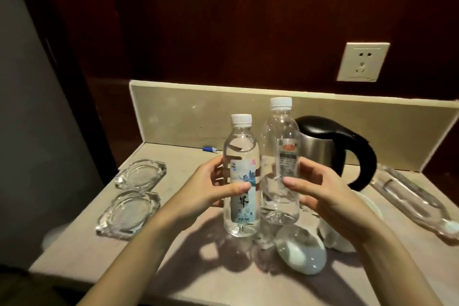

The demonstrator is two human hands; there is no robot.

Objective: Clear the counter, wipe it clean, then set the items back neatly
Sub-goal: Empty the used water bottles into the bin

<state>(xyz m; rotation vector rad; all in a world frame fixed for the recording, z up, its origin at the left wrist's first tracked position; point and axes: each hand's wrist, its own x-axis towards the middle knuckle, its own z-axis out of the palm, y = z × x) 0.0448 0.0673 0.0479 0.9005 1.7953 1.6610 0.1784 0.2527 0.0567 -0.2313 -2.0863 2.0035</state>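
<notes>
Here I see the left hand [211, 186] gripping the shorter bottle [242, 179], thumb across its label, and the right hand [320, 196] gripping the taller bottle [280, 156] the same way. Both bottles are upright, side by side, above the beige counter [173, 256]. Two glass ashtrays [129, 196] lie at left; the kettle [330, 151] stands behind the bottles.

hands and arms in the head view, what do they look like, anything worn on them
Both the left hand and the right hand are bare, with bare forearms up to the frame edge. No sleeves, gloves, watch, rings or bracelets show. The visible thumbnails are short and unpainted.
</notes>
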